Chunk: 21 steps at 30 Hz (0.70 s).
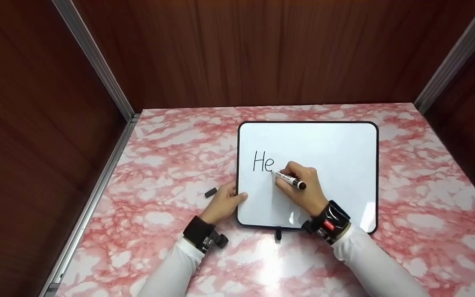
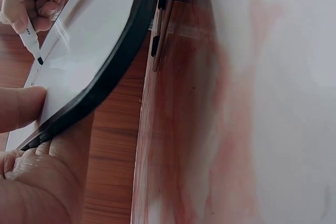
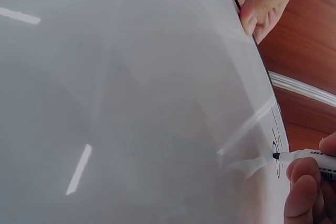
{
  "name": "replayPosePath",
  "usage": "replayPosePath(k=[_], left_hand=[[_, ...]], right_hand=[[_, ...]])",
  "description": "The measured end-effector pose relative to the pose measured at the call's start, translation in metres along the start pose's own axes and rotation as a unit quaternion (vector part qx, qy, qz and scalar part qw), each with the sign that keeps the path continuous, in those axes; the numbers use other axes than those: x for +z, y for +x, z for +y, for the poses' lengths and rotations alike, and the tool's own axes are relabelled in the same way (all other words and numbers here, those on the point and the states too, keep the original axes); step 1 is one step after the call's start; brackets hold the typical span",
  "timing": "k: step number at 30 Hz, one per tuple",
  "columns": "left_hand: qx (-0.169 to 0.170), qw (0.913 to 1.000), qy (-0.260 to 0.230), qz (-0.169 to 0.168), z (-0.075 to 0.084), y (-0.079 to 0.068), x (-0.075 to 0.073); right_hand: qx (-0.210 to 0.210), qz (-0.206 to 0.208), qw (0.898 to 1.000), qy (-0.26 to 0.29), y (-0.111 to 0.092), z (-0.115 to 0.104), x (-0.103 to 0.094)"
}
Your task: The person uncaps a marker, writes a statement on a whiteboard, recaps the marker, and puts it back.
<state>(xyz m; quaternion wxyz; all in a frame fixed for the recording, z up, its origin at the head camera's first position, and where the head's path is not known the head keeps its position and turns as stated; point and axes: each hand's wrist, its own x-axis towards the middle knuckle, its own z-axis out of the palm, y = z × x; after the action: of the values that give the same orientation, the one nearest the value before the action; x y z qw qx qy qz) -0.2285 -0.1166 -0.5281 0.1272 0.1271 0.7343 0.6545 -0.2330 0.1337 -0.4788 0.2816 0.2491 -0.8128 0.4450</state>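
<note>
A black-framed whiteboard (image 1: pixel 324 144) has "He" written on it in black at the left. My right hand (image 1: pixel 305 189) pinches a white marker (image 1: pixel 291 180) with a black end, its black tip touching the board at the lower end of the "e". In the right wrist view, the marker's tip (image 3: pixel 276 156) meets the surface beside the black strokes. My left hand (image 1: pixel 223 202) grips the board's left edge, thumb on the white face and fingers behind the frame. The left wrist view shows that thumb (image 2: pixel 23 106) on the face; the fingertips are hidden behind the board.
A small black cap-like piece (image 1: pixel 210 192) lies on the red-and-white marbled table (image 1: pixel 159 173), left of the board. A black tab (image 1: pixel 278 233) juts from the board's lower edge. Brown wood-grain panels (image 1: pixel 262 53) with metal strips enclose the table's back and sides.
</note>
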Motion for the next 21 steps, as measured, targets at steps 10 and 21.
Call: replayPosePath(k=[10,21], left_hand=[[0.004,1.0000,0.003,-0.005,0.0011,-0.0012,0.0000],[0.012,0.9999,0.006,-0.001,0.0017,-0.0007,0.0005]], right_hand=[[0.000,0.012,1.000,-0.006,-0.0004,0.0008,-0.0022],[-0.002,0.012,1.000,-0.007,0.0005,0.0004,-0.0017]])
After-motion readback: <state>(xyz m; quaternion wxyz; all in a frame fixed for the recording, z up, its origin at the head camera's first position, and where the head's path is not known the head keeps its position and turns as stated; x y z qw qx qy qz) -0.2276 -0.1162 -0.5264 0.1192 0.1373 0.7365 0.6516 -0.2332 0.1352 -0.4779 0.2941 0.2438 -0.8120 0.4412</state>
